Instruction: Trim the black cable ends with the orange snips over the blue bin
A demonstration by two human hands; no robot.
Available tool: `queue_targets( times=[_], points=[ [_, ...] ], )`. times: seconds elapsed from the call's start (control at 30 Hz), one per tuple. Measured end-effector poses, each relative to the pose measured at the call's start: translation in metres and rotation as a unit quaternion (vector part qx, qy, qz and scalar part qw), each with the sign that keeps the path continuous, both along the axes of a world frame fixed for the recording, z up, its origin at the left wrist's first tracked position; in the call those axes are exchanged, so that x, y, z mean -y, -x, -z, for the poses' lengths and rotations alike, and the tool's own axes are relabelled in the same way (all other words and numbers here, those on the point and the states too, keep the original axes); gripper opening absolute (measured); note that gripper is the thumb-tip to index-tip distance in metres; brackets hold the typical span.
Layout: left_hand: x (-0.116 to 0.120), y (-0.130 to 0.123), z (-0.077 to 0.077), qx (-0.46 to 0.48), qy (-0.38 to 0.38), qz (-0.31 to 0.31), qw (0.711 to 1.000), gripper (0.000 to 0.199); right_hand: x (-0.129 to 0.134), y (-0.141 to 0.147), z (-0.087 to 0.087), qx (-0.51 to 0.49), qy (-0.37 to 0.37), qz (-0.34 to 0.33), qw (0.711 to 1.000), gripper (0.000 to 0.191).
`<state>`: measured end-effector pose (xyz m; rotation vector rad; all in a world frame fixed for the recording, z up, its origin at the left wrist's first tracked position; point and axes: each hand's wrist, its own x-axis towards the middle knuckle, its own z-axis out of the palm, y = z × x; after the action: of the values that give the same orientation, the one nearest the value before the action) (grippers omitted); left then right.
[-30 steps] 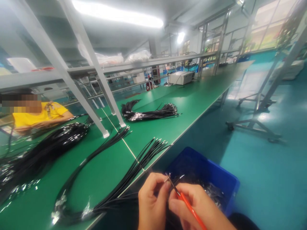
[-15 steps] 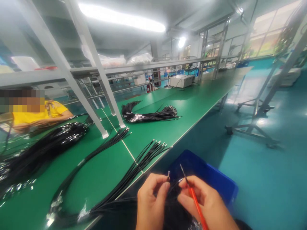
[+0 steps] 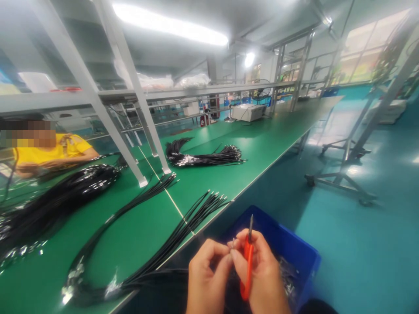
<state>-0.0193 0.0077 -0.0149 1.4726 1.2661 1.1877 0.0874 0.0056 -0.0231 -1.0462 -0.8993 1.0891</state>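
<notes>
My left hand (image 3: 207, 272) is closed in a pinch on the end of a black cable, its small metallic tip (image 3: 233, 242) showing between the fingertips. My right hand (image 3: 265, 270) is wrapped round red-handled scissors (image 3: 248, 266), dark point upward. The right thumb and fingertip meet the left fingertips at the cable tip. Just beyond my hands, a bundle of black cables (image 3: 173, 240) lies on the green table (image 3: 137, 235), bent in a loop, with clear plastic wrap (image 3: 113, 285) round part of it. Where the held cable runs below my hands is hidden.
A blue bin (image 3: 294, 244) with small shiny pieces inside stands below the table edge. Another cable bundle (image 3: 206, 158) lies farther back. A big dark heap of cables (image 3: 65, 196) lies left, by a person in yellow (image 3: 72, 146). Grey shelf posts (image 3: 147, 96) rise from the table.
My right hand has moved left and up against my left fingertips. The scissors have turned from slanting to nearly upright. More of the bin's inside shows.
</notes>
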Motion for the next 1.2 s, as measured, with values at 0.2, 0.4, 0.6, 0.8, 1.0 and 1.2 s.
queue_targets(
  times=[0.2, 0.4, 0.6, 0.8, 1.0, 1.2],
  points=[
    [-0.005, 0.004, 0.001, -0.025, -0.009, -0.006, 1.0, 0.014, 0.005, -0.001, -0.007, -0.085, 0.023, 0.009, 0.996, 0.03],
    [-0.001, 0.0, -0.005, -0.107, -0.091, -0.047, 0.989, 0.011, 0.005, -0.01, -0.02, -0.1, 0.041, 0.053, 0.993, 0.035],
    [0.007, -0.019, 0.0, -0.186, -0.138, -0.112, 0.966, 0.016, -0.004, -0.014, -0.019, -0.118, 0.071, 0.019, 0.99, 0.04],
    [0.008, -0.029, 0.003, -0.211, -0.173, -0.147, 0.951, 0.019, -0.003, -0.015, -0.015, -0.022, 0.058, 0.033, 0.998, 0.029],
    [0.008, -0.032, -0.002, -0.209, -0.182, -0.174, 0.945, 0.019, 0.0, -0.011, -0.005, 0.111, 0.026, 0.082, 0.99, 0.02],
    [0.001, -0.014, -0.005, -0.107, -0.068, -0.095, 0.987, 0.013, 0.012, -0.012, -0.012, 0.207, 0.0, 0.11, 0.972, 0.013]
  ],
)
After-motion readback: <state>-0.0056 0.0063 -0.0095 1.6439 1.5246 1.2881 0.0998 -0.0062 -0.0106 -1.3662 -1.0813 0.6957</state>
